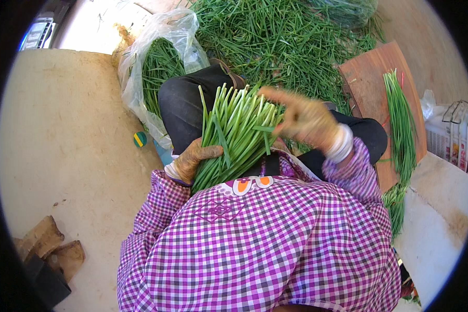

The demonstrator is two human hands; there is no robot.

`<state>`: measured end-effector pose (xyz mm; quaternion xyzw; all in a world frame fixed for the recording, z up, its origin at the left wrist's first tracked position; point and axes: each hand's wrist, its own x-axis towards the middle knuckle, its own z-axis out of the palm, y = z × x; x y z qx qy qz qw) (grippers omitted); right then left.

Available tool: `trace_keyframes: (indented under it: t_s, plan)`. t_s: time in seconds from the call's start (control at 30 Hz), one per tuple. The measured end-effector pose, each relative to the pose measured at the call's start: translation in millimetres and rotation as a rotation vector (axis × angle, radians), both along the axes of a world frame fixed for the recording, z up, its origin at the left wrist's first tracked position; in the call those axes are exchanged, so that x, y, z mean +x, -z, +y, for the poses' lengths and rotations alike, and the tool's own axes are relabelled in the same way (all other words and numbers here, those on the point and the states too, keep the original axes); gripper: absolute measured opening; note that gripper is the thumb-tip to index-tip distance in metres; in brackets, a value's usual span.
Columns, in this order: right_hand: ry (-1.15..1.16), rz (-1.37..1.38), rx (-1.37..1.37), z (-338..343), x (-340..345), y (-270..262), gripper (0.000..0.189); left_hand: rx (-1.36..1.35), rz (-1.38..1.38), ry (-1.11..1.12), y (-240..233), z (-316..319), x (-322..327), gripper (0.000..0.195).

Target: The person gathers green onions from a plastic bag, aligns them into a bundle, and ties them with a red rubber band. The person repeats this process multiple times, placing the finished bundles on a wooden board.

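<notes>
A thick bundle of green garlic chives (238,124) lies across my lap, its pale cut ends pointing away from me. My left hand (197,158), in a stained work glove, is closed round the bundle's left side with the thumb on top. My gloved right hand (306,119) is blurred by motion at the bundle's upper right, fingers apart; nothing shows in its grip. Loose chives (273,50) are heaped on the floor beyond my knees. To the right, another long bunch of chives (401,121) rests on a reddish-brown wooden board (366,74).
An open clear plastic bag (187,33) with chives inside stands by my left knee. A roll of tape (140,139) is beside a pale board (78,128). Brown scraps (68,257) lie at lower left. At far right is a printed bag (450,136).
</notes>
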<state>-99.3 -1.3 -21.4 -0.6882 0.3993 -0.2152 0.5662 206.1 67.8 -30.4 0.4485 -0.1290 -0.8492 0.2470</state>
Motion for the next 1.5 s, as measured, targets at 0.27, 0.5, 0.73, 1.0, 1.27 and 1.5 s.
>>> trace_keyframes:
  t_s: [0.27, 0.5, 0.73, 1.0, 1.27, 1.5]
  plan:
    - [0.275, 0.125, -0.286, 12, 15, 42, 0.013, -0.098, 0.036, 0.106, 7, 3, -9, 0.071]
    - [0.754, 0.253, -0.169, -44, -85, 40, 0.02, -0.247, -0.051, 0.2, 11, 6, -4, 0.072]
    - [0.004, 0.267, -0.631, -52, -14, 23, 0.023, -0.158, 0.168, 0.183, 21, 2, -5, 0.085]
    - [0.582, 0.383, -0.288, -62, -87, 53, 0.019, -0.236, 0.131, 0.141, 42, 9, -3, 0.089]
    - [-0.126, 0.611, -0.414, 36, 8, -15, 0.034, -0.151, 0.092, 0.026, 22, 8, -7, 0.075]
    - [0.443, 0.744, -0.074, -36, -104, 46, 0.039, -0.217, 0.11, 0.056, 31, 11, -5, 0.081]
